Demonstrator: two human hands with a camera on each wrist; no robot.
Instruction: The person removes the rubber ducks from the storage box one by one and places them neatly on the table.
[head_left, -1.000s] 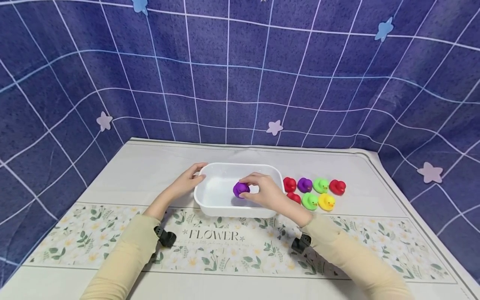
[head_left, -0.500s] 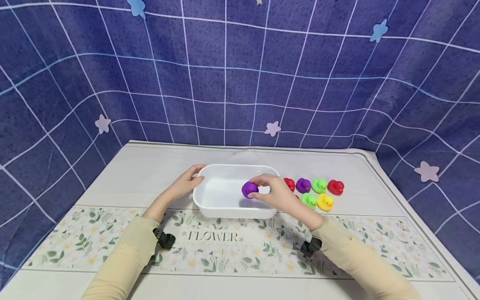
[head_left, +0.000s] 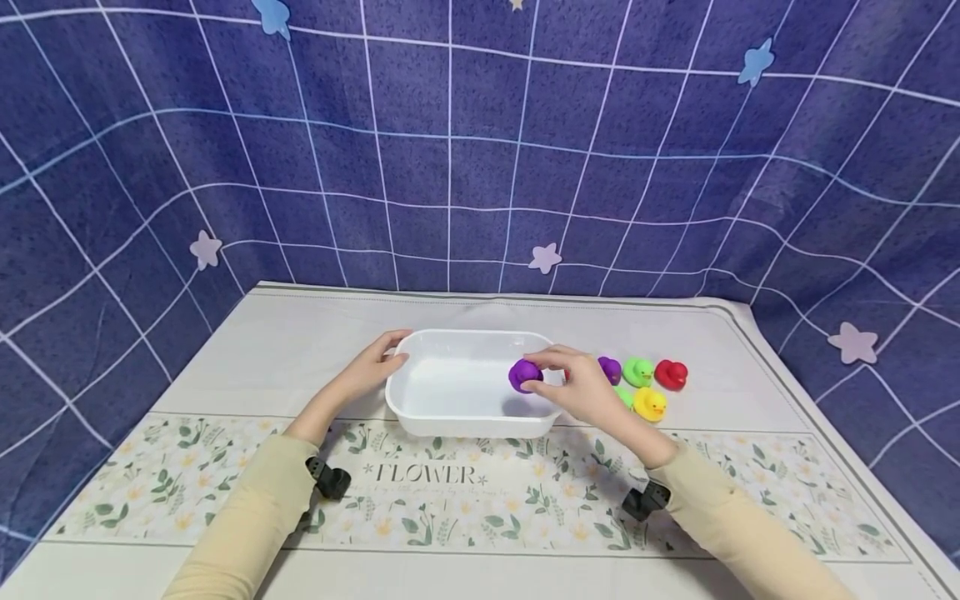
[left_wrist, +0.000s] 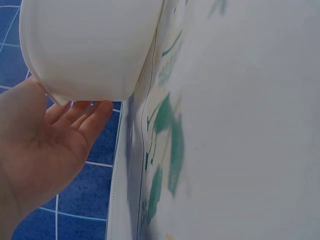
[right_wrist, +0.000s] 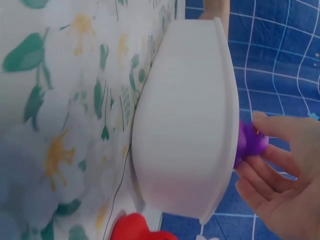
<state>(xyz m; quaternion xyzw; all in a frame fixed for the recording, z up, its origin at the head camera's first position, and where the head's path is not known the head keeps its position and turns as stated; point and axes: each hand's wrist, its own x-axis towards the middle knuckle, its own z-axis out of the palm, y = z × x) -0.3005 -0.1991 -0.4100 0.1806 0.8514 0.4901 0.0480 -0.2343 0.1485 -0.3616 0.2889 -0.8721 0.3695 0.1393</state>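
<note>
A purple rubber duck [head_left: 525, 377] is pinched between the thumb and fingertips of my right hand [head_left: 583, 383], above the right end of a white plastic basin [head_left: 472, 427]. In the right wrist view, the duck [right_wrist: 250, 140] shows just past the basin's rim, partly hidden by it. My left hand [head_left: 365, 367] holds the basin's left end. Its thumb reaches over the rim, and in the left wrist view its fingers [left_wrist: 95, 122] lie against the outer wall. The thumb's tip is hidden behind the rim there.
Right of the basin lie a purple duck [head_left: 610, 370], green ducks [head_left: 639, 372], a yellow duck [head_left: 650, 405] and a red duck [head_left: 671, 375]. My right hand hides some ducks. A floral runner [head_left: 420, 517] crosses the table; a blue grid curtain [head_left: 480, 167] hangs behind.
My right hand has carried the purple duck rightward over the basin, toward its right rim, covering more of the ducks beside it. The left hand stays on the basin's left end.
</note>
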